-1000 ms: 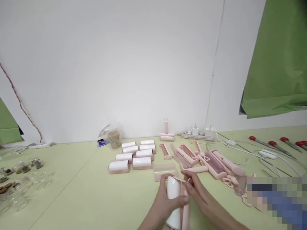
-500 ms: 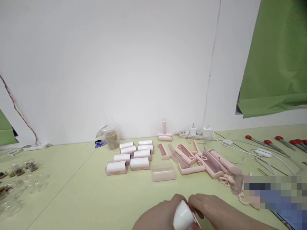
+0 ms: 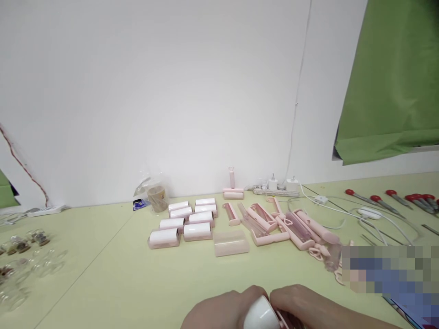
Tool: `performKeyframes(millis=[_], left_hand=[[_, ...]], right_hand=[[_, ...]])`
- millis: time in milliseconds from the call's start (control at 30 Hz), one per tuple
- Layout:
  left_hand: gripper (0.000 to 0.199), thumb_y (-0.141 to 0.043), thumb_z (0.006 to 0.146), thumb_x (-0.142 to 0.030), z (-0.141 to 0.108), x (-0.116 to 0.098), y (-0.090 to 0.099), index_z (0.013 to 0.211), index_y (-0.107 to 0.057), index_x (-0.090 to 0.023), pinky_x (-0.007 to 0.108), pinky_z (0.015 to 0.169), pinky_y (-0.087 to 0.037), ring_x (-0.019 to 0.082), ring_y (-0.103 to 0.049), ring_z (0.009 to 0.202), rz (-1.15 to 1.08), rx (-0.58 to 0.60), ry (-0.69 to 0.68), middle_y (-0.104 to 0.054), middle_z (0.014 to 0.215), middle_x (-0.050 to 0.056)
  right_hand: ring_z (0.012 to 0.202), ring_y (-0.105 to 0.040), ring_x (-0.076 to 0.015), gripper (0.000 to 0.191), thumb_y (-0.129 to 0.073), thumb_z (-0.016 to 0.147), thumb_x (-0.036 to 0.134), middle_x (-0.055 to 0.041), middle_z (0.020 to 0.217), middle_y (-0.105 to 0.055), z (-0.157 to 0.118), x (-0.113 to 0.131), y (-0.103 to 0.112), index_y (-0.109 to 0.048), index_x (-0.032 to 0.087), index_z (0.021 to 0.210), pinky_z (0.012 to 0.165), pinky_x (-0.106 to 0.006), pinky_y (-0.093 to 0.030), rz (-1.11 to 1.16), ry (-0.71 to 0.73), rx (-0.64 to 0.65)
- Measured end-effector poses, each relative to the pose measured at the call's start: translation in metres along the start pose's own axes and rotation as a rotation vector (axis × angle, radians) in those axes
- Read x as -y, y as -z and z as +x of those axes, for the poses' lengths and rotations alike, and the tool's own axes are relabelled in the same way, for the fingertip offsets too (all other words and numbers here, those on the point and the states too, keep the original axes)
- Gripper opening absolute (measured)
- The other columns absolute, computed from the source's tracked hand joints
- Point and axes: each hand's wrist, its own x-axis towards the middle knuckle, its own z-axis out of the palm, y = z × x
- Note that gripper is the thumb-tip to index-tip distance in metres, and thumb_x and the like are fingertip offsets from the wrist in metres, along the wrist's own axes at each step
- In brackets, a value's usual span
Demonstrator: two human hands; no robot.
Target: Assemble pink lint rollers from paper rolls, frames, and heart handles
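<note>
Grasping a white roll (image 3: 262, 315) in the left hand (image 3: 216, 310) and a pink holder (image 3: 284, 320) just beside it in the right hand (image 3: 298, 300), low in view. Facing a translucent cover (image 3: 231, 244) on the worktop (image 3: 137, 283), then 8 other rolls (image 3: 198, 230) in 2 columns at left and piled pink frames (image 3: 270, 239) at right. Backed by a power strip (image 3: 283, 193).

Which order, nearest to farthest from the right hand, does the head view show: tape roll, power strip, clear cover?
1. Clear cover: ahead and left of the right hand.
2. Power strip: ahead, by the wall.
3. Tape roll: left, near the wall.
</note>
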Motion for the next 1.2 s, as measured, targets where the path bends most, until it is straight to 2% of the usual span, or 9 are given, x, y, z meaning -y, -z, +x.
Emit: performKeyframes(millis=[100,200,333,533,733,1000,1200], left_hand=[[0.039,-0.055,0.061,-0.052,-0.001,0.002,0.0,0.095,-0.054,-0.033,0.025,0.046,-0.031,0.02,-0.054,0.058,-0.018,-0.019,-0.029,-0.06,0.073,0.0],[0.044,-0.052,0.061,-0.06,-0.002,0.002,0.0,0.095,-0.053,-0.034,0.026,0.044,-0.031,0.022,-0.055,0.059,0.01,0.01,-0.004,-0.061,0.074,0.001],[0.045,-0.049,0.06,-0.064,-0.002,0.002,0.0,0.096,-0.052,-0.036,0.027,0.044,-0.032,0.024,-0.056,0.062,0.043,-0.009,0.009,-0.062,0.077,-0.001],[0.039,-0.053,0.061,-0.059,-0.003,-0.003,0.002,0.091,-0.053,-0.033,0.026,0.048,-0.033,0.021,-0.056,0.063,-0.019,0.025,-0.01,-0.062,0.077,-0.002],[0.047,-0.062,0.057,-0.05,0.01,0.006,0.0,0.098,-0.051,-0.03,0.025,0.058,-0.038,0.017,-0.054,0.067,-0.144,0.09,-0.141,-0.06,0.082,-0.002],[0.046,-0.06,0.059,-0.051,0.015,0.018,-0.007,0.099,-0.049,-0.031,0.026,0.061,-0.037,0.018,-0.054,0.071,-0.151,0.075,-0.098,-0.059,0.087,-0.003],[0.05,-0.064,0.056,-0.045,0.022,0.025,-0.011,0.102,-0.048,-0.032,0.028,0.063,-0.039,0.02,-0.055,0.074,-0.21,0.102,-0.198,-0.06,0.09,-0.003]], right_hand=[[0.048,-0.034,-0.0065,0.008,-0.047,0.069,0.019,0.0064,0.057,-0.043,0.003,0.001,0.0,-0.041,0.02,0.063,0.043,-0.017,-0.023,0.027,0.015,0.0],[0.046,-0.033,-0.0059,0.011,-0.047,0.068,0.02,0.0071,0.053,-0.039,0.006,0.001,0.0,-0.039,0.02,0.061,0.041,-0.016,-0.023,0.058,0.045,0.002],[0.044,-0.032,-0.0056,0.01,-0.047,0.064,0.017,0.0071,0.051,-0.038,0.008,0.001,-0.001,-0.039,0.02,0.059,0.04,-0.016,-0.022,0.119,0.04,0.014],[0.049,-0.034,-0.008,0.007,-0.047,0.059,0.014,0.0053,0.054,-0.04,0.007,0.001,0.0,-0.041,0.019,0.06,0.043,-0.017,-0.024,0.136,-0.021,0.009],[0.046,-0.03,-0.0063,0.016,-0.042,0.052,0.006,0.0079,0.05,-0.034,0.01,-0.004,-0.002,-0.035,0.02,0.057,0.042,-0.017,-0.022,0.202,0.03,0.003],[0.047,-0.029,-0.0067,0.017,-0.04,0.05,0.005,0.0081,0.049,-0.031,0.014,-0.014,-0.009,-0.03,0.019,0.054,0.044,-0.017,-0.023,0.149,0.01,-0.092],[0.045,-0.03,-0.0062,0.017,-0.038,0.05,0.004,0.0082,0.048,-0.03,0.017,-0.013,-0.013,-0.03,0.019,0.052,0.043,-0.018,-0.022,0.161,0.005,-0.078]])
